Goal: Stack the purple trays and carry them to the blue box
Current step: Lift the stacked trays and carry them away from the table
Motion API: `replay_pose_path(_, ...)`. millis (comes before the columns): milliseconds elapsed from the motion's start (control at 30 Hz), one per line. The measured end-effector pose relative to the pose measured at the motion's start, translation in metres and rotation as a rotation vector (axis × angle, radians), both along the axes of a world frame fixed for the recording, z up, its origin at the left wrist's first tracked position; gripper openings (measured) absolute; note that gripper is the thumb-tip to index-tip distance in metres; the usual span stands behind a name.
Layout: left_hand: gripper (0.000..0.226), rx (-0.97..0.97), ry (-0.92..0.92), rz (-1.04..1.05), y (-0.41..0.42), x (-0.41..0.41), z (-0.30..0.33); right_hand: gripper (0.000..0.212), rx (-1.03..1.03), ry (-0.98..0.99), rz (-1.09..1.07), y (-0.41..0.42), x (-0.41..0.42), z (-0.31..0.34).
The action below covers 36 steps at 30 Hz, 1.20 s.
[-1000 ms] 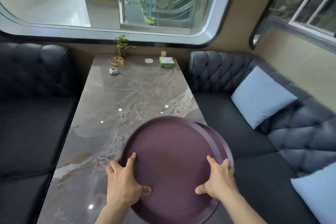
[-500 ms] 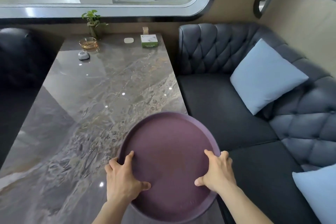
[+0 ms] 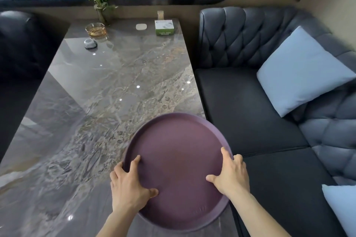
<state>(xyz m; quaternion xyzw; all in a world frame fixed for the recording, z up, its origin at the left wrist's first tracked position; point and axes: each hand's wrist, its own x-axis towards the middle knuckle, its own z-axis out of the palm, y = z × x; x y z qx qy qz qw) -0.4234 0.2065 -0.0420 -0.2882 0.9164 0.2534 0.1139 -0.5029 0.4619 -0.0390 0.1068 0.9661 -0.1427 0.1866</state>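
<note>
Left hand is gripping the near-left rim of the purple trays: thumb pressing flat on the inner floor, index finger lying up along the inside of the wall, remaining fingers curling over the outer edge and going out of sight below. Right hand is mirroring it on the near-right rim, thumb stretching inward across the floor, fingers wrapping over the edge. Both hands are clamping on the rim, neither spread free.

Between the two hands the trays are sitting as one round purple disc. Only a single rim line is showing, so judging the stack as nested and squared up; how many trays are in it, cannot tell. Whether it is resting on the surface or just lifting off it, also cannot tell.

Beyond the fingertips the marble table is running away, the stack overhanging its corner on the right-hand side. Far ahead of the left hand: a glass ashtray, a small plant, a green-and-white box. Out past the right hand, a dark sofa with a pale blue cushion.

Progress, as a judgement: stacking is looking done, carry is just starting. Blue box is not showing anywhere, so the whole trip is remaining.
</note>
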Motion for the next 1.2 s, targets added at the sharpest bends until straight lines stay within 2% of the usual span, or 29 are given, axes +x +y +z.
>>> replay_pose_path(100, 0.119, 0.023, 0.05, 0.018, 0.003, 0.004, -0.007, 0.114, -0.046, 0.057, 0.005, 0.003, 0.007, -0.005)
replay_pose_path(233, 0.11, 0.019, 0.116, 0.081, 0.014, 0.004, -0.019, 0.106, -0.069, 0.103, 0.04, 0.001, 0.024, -0.019)
replay_pose_path(433, 0.104, -0.165, 0.139, 0.113, 0.025, 0.002, -0.039, 0.108, 0.127, 0.261, -0.017, -0.023, 0.038, -0.042)
replay_pose_path(567, 0.097, -0.306, 0.142, 0.091, 0.028, -0.001, -0.051, 0.105, 0.213, 0.287, -0.007, -0.026, 0.034, -0.053)
replay_pose_path(733, 0.096, -0.329, 0.126, 0.104, 0.023, -0.011, -0.054, 0.104, 0.257, 0.289, 0.0, -0.032, 0.021, -0.057)
replay_pose_path(867, 0.094, -0.302, 0.123, 0.124, 0.022, -0.016, -0.05, 0.105, 0.234, 0.29, -0.01, -0.034, 0.015, -0.053)
replay_pose_path(967, 0.092, -0.224, 0.123, 0.157, 0.012, -0.018, -0.043, 0.109, 0.042, 0.257, -0.075, -0.028, 0.007, -0.046)
replay_pose_path(1067, 0.085, -0.225, 0.133, 0.181, -0.015, -0.033, -0.035, 0.096, -0.24, 0.277, -0.226, -0.013, -0.018, -0.043)
replay_pose_path(1133, 0.078, -0.232, 0.139, 0.18, -0.035, -0.055, -0.031, 0.072, -0.261, 0.223, -0.353, -0.006, -0.032, -0.047)
replay_pose_path(1200, 0.069, -0.148, 0.151, 0.188, -0.049, -0.083, -0.03, 0.053, -0.218, 0.202, -0.437, -0.006, -0.037, -0.054)
